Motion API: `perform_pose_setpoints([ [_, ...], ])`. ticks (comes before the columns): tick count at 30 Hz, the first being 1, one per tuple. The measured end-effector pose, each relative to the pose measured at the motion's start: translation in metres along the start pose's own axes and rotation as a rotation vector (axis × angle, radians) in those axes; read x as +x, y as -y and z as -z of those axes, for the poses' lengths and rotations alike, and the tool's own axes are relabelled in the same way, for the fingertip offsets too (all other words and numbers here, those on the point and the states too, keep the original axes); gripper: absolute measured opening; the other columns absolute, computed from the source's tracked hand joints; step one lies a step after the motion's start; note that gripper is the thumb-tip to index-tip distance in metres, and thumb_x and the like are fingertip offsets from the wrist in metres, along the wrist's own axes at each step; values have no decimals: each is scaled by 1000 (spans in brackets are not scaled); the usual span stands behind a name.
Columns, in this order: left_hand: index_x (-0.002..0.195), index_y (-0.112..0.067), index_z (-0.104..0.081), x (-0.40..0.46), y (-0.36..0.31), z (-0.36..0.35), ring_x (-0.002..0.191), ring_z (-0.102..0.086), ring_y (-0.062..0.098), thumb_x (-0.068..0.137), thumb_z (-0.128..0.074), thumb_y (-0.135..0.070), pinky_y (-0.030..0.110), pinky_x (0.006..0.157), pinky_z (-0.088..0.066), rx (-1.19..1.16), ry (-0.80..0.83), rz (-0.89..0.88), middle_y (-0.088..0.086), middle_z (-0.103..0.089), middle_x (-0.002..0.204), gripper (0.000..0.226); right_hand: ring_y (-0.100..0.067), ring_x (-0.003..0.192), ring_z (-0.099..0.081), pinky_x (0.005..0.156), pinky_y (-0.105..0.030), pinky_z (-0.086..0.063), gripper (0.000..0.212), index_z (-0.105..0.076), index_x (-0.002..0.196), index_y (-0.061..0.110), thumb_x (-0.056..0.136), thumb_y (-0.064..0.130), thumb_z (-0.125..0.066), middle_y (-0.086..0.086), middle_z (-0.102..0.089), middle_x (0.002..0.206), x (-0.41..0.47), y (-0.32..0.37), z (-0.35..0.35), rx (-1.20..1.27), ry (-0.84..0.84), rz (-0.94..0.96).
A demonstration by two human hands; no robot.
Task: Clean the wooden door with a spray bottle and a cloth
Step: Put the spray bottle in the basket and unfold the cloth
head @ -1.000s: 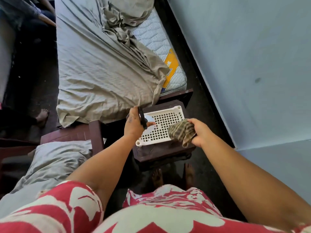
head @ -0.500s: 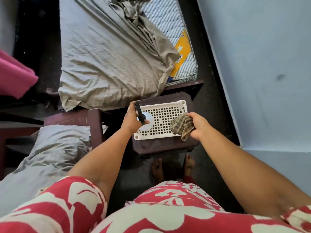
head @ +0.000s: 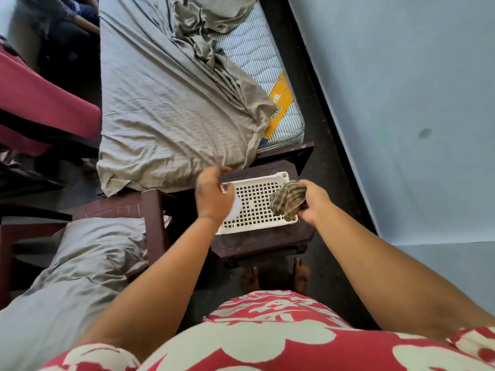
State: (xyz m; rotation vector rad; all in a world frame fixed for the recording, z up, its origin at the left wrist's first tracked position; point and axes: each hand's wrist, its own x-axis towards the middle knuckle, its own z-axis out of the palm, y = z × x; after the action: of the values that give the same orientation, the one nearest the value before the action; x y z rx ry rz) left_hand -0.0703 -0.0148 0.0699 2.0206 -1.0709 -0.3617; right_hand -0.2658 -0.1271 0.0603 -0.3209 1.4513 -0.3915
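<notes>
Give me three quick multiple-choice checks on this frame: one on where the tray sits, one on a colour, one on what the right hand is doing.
1. Where is the tray?
A. On the bed
B. On the dark stool
C. On the floor

2. What colour is the tray?
A. White
B. Red
C. Yellow

3. What is the right hand doing?
A. Hanging open and idle
B. Pressing flat on the wall
C. Gripping the cloth

Key: 1 B, the tray lies on the stool at the foot of the bed. 2 A, its perforated plastic is white. 3 C, the fingers curl round the bunched striped cloth over the tray's right end; the left hand holds the bottle, mostly hidden.
</notes>
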Motion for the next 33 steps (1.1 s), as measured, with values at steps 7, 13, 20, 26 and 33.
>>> perform_pose_setpoints([
  [7, 121, -10, -74, -19, -28, -39, 121, -55, 32, 79, -83, -4, 45, 109, -41, 9, 573, -280, 14, -62, 125, 44, -11, 33, -51, 36, -20, -44, 32, -56, 75, 6, 102, 17, -41, 0, -55, 45, -12, 2, 11, 156, 78, -65],
  [13, 103, -12, -78, -10, -35, -33, 92, -65, 15, 93, -69, -8, 31, 90, -50, 18, 712, -201, -6, -71, 93, 14, -14, 61, -58, 41, -20, -50, 24, -62, 94, 7, 101, 24, -47, -6, -61, 80, -14, -9, 27, 121, 61, -141],
  [20, 97, -11, -61, -16, -56, -47, 87, -57, 13, 108, -45, -22, 35, 83, -47, -336, 617, 338, 3, -63, 91, 23, -12, 72, -57, 37, -15, -43, 31, -63, 101, 12, 101, 38, -47, -6, -63, 94, -20, -16, 31, -3, 166, -135],
  [26, 107, -9, -63, -12, -59, -52, 104, -63, 29, 109, -43, -26, 50, 101, -49, -321, 551, 499, 16, -69, 113, 27, -24, 114, -60, 78, -42, -58, 65, -54, 123, 45, 67, 75, -68, 1, -56, 128, -33, -13, 32, -395, 421, 99],
  [33, 91, -20, -65, -8, -60, -51, 90, -63, 19, 104, -55, -31, 35, 80, -49, -512, 609, 716, 1, -70, 92, 19, -12, 97, -64, 66, -26, -51, 38, -61, 116, 35, 82, 42, -75, 5, -68, 110, -32, -23, 23, -575, 401, 311],
])
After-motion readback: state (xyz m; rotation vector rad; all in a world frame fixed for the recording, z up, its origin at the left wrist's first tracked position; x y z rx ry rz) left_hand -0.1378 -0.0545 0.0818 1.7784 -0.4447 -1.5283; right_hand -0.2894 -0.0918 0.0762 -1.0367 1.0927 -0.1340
